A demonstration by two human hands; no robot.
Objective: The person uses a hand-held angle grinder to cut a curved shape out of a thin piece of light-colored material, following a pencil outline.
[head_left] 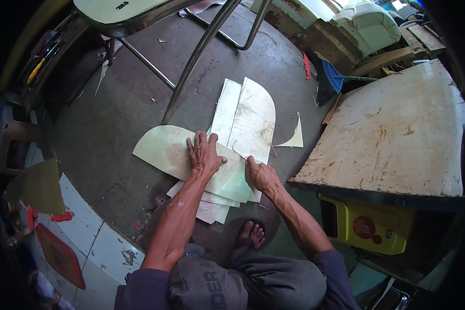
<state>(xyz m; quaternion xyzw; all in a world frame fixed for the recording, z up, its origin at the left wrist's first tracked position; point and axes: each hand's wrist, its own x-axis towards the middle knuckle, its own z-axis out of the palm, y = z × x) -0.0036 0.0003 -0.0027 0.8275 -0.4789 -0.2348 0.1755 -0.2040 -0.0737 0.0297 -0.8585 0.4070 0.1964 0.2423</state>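
Note:
A pale sheet (163, 147) with a rounded left end lies across a stack of similar flat sheets (253, 116) on the floor. My left hand (204, 153) presses down on the top sheet, its fingers stretched and spread. At that sheet's right part, my right hand (261, 173) is closed in a grip. A thin pale sliver (238, 151) curls out ahead of its thumb; whether this is a tool tip or a trimmed strip, I cannot tell. What the fist holds is mostly hidden. A curved offcut (294, 135) lies right of the stack.
A metal-legged chair (196, 57) stands just beyond the sheets. On the right is a worn wooden table (385, 134) with a yellow container (372, 225) beneath. A blue broom (333, 76) lies at the far right. Pale tiles (106, 248) border the floor at left, with a red-edged board (59, 253).

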